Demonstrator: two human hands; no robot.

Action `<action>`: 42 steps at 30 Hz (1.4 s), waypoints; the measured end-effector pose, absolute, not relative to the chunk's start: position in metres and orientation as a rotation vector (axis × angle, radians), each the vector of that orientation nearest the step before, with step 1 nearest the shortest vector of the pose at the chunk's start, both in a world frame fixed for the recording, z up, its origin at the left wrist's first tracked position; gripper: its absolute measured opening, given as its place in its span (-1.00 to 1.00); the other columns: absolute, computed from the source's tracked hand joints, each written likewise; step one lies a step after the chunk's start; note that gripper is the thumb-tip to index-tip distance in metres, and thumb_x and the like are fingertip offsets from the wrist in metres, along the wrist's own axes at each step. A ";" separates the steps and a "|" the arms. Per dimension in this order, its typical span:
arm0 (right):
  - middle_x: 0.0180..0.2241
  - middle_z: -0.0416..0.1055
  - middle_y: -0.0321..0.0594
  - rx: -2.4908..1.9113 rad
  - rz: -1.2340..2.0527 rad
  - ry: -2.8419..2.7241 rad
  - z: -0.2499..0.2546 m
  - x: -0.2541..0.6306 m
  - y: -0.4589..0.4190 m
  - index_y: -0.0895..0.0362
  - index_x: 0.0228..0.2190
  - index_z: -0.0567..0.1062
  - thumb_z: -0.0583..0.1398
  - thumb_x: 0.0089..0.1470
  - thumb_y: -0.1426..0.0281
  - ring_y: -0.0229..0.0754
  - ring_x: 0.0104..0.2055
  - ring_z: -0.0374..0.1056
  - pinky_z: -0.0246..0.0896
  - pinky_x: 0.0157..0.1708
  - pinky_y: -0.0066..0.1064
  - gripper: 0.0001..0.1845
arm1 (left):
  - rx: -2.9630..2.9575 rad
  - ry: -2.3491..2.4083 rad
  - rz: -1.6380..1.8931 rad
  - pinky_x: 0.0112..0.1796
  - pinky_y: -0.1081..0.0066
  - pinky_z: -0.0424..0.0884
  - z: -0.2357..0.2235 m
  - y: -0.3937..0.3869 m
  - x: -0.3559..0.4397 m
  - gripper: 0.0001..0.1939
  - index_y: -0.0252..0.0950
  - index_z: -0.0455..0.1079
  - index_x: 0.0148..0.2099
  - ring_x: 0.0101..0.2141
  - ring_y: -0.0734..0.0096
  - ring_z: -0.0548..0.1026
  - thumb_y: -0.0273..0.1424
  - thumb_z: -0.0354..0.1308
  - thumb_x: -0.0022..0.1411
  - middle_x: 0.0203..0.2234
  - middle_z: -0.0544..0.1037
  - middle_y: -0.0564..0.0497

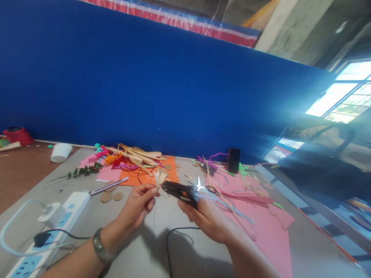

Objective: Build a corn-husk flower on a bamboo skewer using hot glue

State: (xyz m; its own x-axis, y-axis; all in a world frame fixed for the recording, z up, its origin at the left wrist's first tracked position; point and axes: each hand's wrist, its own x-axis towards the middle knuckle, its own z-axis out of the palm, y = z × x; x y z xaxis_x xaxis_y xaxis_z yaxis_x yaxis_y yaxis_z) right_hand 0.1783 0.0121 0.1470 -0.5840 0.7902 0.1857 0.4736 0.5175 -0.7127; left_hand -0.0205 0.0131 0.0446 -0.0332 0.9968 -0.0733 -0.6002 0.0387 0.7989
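Note:
Between the thumb and fingers of my left hand (142, 201) is a pale flower (160, 178) of dry, husk-like petals on a thin wire stem. Its stem hangs down toward the table. My right hand (205, 216) is wrapped round a black hot glue gun (179, 190), whose nozzle points left at the base of the flower, close to my left fingertips. Whether the nozzle touches the flower I cannot tell. A clear glue stick (226, 202) appears to stick out behind the gun. Scissors (199, 183) lie just beyond it.
A white power strip (74, 210) with plugs is at the left. Dry husk strips (139, 154), orange paper (171, 170), a leafy sprig (84, 170) and wooden discs (106, 197) lie about. Pink paper (269, 231) covers the right side; a phone (234, 160) leans against the blue partition (174, 85).

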 end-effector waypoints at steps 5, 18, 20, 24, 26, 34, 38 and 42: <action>-0.67 0.23 -0.35 -1.028 0.897 -2.274 0.147 0.177 0.016 0.09 -0.51 0.39 0.05 0.22 0.21 -0.24 -0.56 0.15 0.04 -0.51 -0.43 -0.67 | 0.667 0.818 1.447 -0.70 0.60 0.00 0.048 0.012 -0.020 -0.76 -0.36 0.43 -0.42 -0.73 0.73 0.17 -0.31 0.37 -0.04 -0.57 0.49 0.06; -0.68 0.25 -0.34 -1.046 0.868 -2.255 0.145 0.178 0.017 0.09 -0.56 0.38 0.07 0.20 0.22 -0.23 -0.56 0.16 0.05 -0.50 -0.43 -0.65 | 0.639 0.816 1.431 -0.71 0.62 -0.02 0.060 0.008 -0.019 -0.74 -0.37 0.42 -0.46 -0.74 0.76 0.16 -0.31 0.39 -0.10 -0.58 0.49 0.07; -0.68 0.25 -0.34 -1.054 0.846 -2.273 0.146 0.178 0.017 0.09 -0.57 0.37 0.06 0.21 0.24 -0.24 -0.55 0.15 0.05 -0.49 -0.43 -0.64 | 0.641 0.825 1.432 -0.71 0.61 -0.02 0.061 0.008 -0.019 -0.74 -0.37 0.42 -0.46 -0.74 0.75 0.16 -0.31 0.39 -0.10 -0.59 0.48 0.07; -0.67 0.24 -0.34 -1.043 0.849 -2.284 0.146 0.178 0.018 0.09 -0.56 0.36 0.06 0.21 0.25 -0.25 -0.56 0.14 0.03 -0.50 -0.43 -0.65 | 0.647 0.834 1.430 -0.71 0.61 -0.01 0.062 0.007 -0.019 -0.73 -0.37 0.42 -0.47 -0.74 0.75 0.16 -0.31 0.39 -0.11 -0.60 0.48 0.08; -0.67 0.23 -0.35 -1.041 0.851 -2.307 0.146 0.178 0.018 0.09 -0.55 0.35 0.05 0.22 0.25 -0.26 -0.56 0.13 0.03 -0.50 -0.44 -0.66 | 0.647 0.831 1.432 -0.70 0.61 -0.01 0.062 0.007 -0.019 -0.74 -0.37 0.42 -0.46 -0.74 0.75 0.16 -0.32 0.39 -0.10 -0.59 0.49 0.07; -0.67 0.20 -0.37 -1.089 0.798 -2.479 0.152 0.178 0.017 0.12 -0.49 0.34 -0.04 0.27 0.22 -0.29 -0.59 0.10 0.03 -0.52 -0.46 -0.63 | 0.639 0.838 1.435 -0.71 0.62 -0.02 0.062 0.007 -0.019 -0.73 -0.38 0.41 -0.47 -0.74 0.76 0.16 -0.31 0.40 -0.12 -0.61 0.48 0.08; -0.66 0.23 -0.36 -1.122 0.775 -2.477 0.150 0.179 0.018 0.13 -0.47 0.34 -0.06 0.28 0.21 -0.29 -0.59 0.13 0.05 -0.52 -0.47 -0.61 | 0.641 0.828 1.435 -0.70 0.62 0.00 0.064 0.007 -0.019 -0.73 -0.38 0.42 -0.46 -0.74 0.76 0.16 -0.32 0.40 -0.12 -0.61 0.48 0.08; -0.66 0.23 -0.37 -1.116 0.747 -2.479 0.148 0.179 0.017 0.12 -0.48 0.34 -0.05 0.28 0.22 -0.29 -0.59 0.13 0.07 -0.51 -0.46 -0.63 | 0.647 0.823 1.430 -0.70 0.62 0.00 0.061 0.007 -0.020 -0.74 -0.38 0.42 -0.47 -0.74 0.76 0.17 -0.31 0.40 -0.10 -0.61 0.47 0.09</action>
